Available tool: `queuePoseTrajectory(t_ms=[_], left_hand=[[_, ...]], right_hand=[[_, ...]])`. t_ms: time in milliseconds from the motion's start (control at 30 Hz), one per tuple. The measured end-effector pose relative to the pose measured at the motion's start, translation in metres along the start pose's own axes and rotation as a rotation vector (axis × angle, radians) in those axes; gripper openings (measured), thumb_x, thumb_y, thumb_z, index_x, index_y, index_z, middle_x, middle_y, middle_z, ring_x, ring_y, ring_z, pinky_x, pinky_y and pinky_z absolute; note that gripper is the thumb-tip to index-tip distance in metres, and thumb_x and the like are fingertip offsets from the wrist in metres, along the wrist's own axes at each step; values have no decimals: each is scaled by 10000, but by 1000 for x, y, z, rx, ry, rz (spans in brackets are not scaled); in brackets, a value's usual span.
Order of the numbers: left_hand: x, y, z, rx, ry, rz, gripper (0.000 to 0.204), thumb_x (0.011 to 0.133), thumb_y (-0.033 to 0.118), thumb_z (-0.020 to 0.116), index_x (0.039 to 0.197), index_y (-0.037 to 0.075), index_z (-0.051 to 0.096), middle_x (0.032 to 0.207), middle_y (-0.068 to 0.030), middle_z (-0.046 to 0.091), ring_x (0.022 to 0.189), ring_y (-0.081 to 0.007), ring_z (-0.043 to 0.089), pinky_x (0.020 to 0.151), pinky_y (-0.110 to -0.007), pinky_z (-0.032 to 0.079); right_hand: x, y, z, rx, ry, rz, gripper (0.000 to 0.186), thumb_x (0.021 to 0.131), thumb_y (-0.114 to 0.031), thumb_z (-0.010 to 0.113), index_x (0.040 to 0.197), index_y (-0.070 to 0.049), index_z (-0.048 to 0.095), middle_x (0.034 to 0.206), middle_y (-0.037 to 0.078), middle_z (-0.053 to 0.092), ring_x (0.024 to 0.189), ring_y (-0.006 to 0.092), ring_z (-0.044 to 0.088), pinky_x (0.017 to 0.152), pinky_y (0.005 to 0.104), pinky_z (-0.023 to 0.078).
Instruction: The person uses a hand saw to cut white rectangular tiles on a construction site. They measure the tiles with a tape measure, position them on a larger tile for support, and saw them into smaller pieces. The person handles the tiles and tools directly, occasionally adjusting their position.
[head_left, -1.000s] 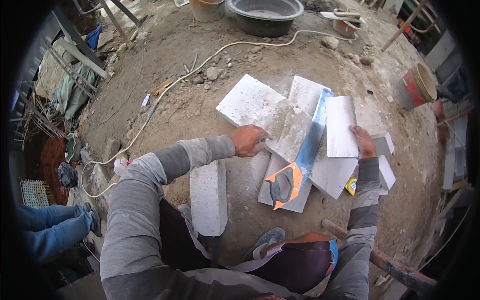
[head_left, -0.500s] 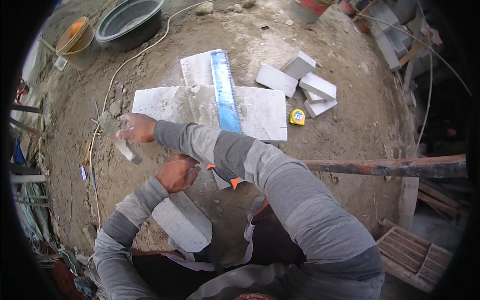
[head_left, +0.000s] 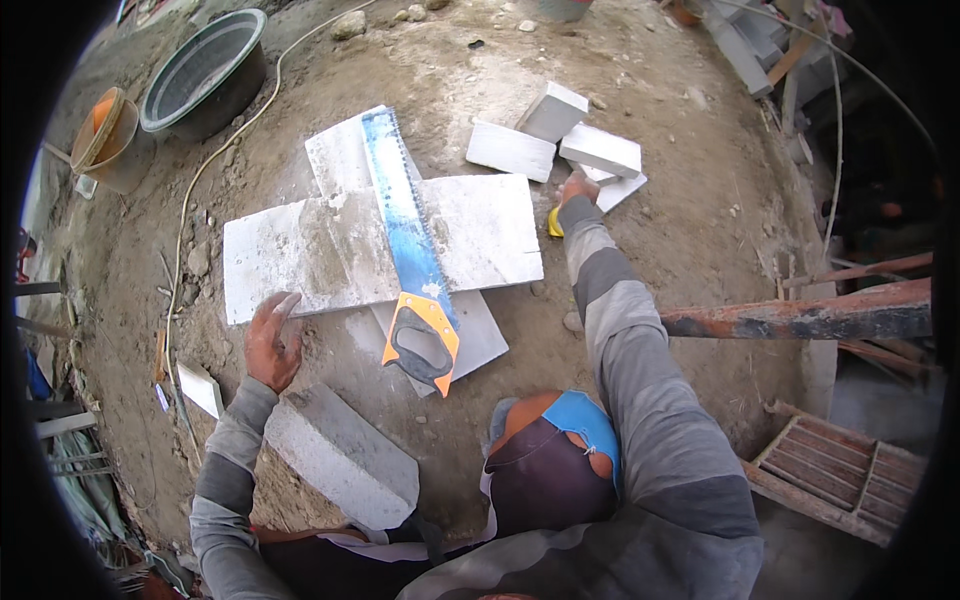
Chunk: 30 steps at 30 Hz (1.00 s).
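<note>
My left hand (head_left: 272,345) is open, its fingers curved and apart, at the near left edge of a long white block (head_left: 275,245). My right hand (head_left: 578,188) reaches between a yellow tape measure (head_left: 555,222) and several small white block pieces (head_left: 602,150); its fingers are mostly hidden, so their grip does not show. Across the long block lies a handsaw (head_left: 405,220) with a blue blade and an orange and black handle. Another white block (head_left: 475,335) sits crosswise under the long one. A thick grey-white block (head_left: 345,455) rests near my legs.
A thin white offcut (head_left: 200,388) lies on the dirt beside a pale cable (head_left: 185,230). Far left stand a dark basin (head_left: 205,75) and a bucket (head_left: 115,155). A rusty bar (head_left: 800,315) juts in from the right, above a slatted wooden frame (head_left: 840,475).
My right hand has left the thin offcut on the left and swung across to the tape measure and small blocks. The offcut now lies nearer me. My left hand has moved left, its fingers looser.
</note>
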<state>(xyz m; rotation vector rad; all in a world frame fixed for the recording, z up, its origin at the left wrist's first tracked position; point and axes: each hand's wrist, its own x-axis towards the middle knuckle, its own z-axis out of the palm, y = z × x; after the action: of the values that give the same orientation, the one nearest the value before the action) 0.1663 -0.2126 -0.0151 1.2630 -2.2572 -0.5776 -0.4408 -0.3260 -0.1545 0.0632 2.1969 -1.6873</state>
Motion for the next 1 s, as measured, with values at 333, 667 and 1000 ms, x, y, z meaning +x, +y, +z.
queuePoseTrajectory(t_ms=[333, 667, 1000], left_hand=[[-11, 25, -14, 142, -156, -6, 475, 860, 76, 629, 1327, 47, 544, 1205, -207, 579, 1074, -407, 574, 933, -481, 466], [-31, 107, 96, 344, -551, 491, 723, 917, 448, 601, 1543, 252, 297, 1198, -128, 521, 1206, -280, 497, 1129, -611, 268], [-26, 51, 78, 424, -509, 501, 672, 946, 179, 510, 1565, 218, 251, 990, -61, 555, 1046, -232, 571, 1123, -592, 288]], right_hand=[[13, -14, 4, 64, -355, 89, 813, 870, -470, 666, 1501, -90, 323, 1505, 156, 399, 1361, 358, 408, 1069, 499, 407], [-233, 18, -76, -690, -774, -1287, 697, 827, -351, 731, 1418, -82, 478, 1454, 184, 440, 1349, 382, 405, 1135, 522, 290], [-248, 28, -101, -909, -829, -1489, 905, 730, -560, 750, 1475, -158, 431, 1539, 139, 364, 1447, 372, 283, 1174, 597, 179]])
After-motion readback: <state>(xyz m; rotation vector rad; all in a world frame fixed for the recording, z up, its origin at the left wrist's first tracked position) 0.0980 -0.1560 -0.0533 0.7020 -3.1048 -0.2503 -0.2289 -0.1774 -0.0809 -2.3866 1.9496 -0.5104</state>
